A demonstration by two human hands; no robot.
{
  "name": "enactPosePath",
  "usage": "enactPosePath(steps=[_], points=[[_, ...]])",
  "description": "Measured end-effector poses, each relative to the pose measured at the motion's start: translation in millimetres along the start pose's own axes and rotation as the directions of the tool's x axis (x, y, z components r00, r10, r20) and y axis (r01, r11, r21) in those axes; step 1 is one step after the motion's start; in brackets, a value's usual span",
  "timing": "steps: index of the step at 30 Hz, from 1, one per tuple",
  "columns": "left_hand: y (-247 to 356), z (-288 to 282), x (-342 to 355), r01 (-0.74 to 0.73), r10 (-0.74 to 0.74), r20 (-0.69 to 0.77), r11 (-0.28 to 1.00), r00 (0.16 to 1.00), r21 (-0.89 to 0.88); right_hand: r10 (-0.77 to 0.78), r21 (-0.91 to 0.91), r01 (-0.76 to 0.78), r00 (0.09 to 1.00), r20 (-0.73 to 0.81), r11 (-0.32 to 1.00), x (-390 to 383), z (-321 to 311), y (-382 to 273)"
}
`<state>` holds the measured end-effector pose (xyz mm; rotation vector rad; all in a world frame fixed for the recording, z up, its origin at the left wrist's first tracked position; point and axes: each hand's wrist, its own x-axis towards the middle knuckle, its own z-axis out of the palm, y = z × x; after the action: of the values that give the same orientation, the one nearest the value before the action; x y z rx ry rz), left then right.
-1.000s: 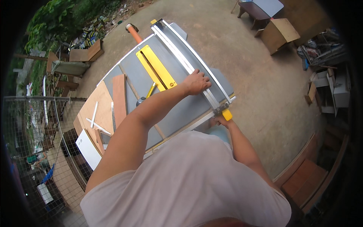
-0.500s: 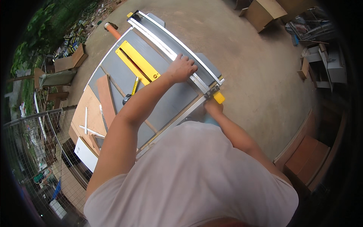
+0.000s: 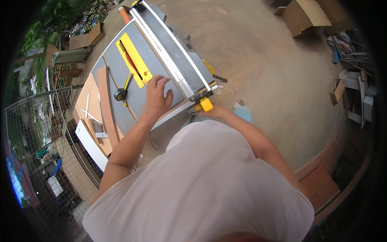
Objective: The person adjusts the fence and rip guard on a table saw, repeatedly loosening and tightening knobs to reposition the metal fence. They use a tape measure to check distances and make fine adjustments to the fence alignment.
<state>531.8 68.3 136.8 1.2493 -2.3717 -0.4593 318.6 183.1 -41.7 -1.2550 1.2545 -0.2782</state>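
A grey table saw [image 3: 157,52] lies in front of me, with a red blade [image 3: 131,61] in the slot of its yellow insert plate [image 3: 136,56]. Over the table, just at the near end of that plate, my left hand [image 3: 158,97] is open and holds nothing, its thumb and fingers apart. The long silver rip fence [image 3: 165,56] runs to the right of it. At the fence's near end, my right hand [image 3: 215,111] is below the yellow lever [image 3: 206,104]; its fingers are partly hidden, so its grip is unclear. A black tape measure [image 3: 120,94] with some yellow tape out rests on the table.
A brown wooden strip [image 3: 106,107], thin white strips [image 3: 85,109] and a white board [image 3: 89,144] lie at the table's left. Beyond them stands a wire mesh fence [image 3: 36,133]. Wooden boxes [image 3: 306,18] and scrap cabinets [image 3: 354,94] sit on the right.
My left hand has let go of the rip fence and moved left over the table. My right hand stays by the yellow lever. The whole view has shifted, and the blade now shows.
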Motion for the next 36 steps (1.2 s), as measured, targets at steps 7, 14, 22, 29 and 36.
enactPosePath(steps=[7,14,22,29,36], points=[[74.6,79.2,-133.5,0.762,-0.824,0.550,-0.440,-0.134,-0.474,0.518,0.101,-0.508,0.840,-0.161,0.855,-70.9,-206.2,99.7],[68.7,191.4,-80.3,-0.020,-0.693,0.718,-0.719,-0.059,-0.695,0.227,0.086,-0.210,0.909,-0.350,0.974,9.1,-358.0,-24.6],[54.3,268.2,-50.5,-0.231,-0.899,0.246,-0.170,-0.362,-0.958,0.042,-0.269,-0.116,0.963,-0.266,0.956,74.7,-435.9,8.2],[43.6,328.7,-65.4,-0.264,-0.814,0.016,0.170,-0.581,-0.949,0.657,-0.406,-0.637,0.746,-0.110,0.656,-11.9,-532.1,177.7],[38.6,281.6,-67.9,-0.075,-0.853,0.216,-0.206,-0.474,-0.976,0.652,-0.517,-0.569,0.758,-0.028,0.639,65.0,-634.3,191.9]])
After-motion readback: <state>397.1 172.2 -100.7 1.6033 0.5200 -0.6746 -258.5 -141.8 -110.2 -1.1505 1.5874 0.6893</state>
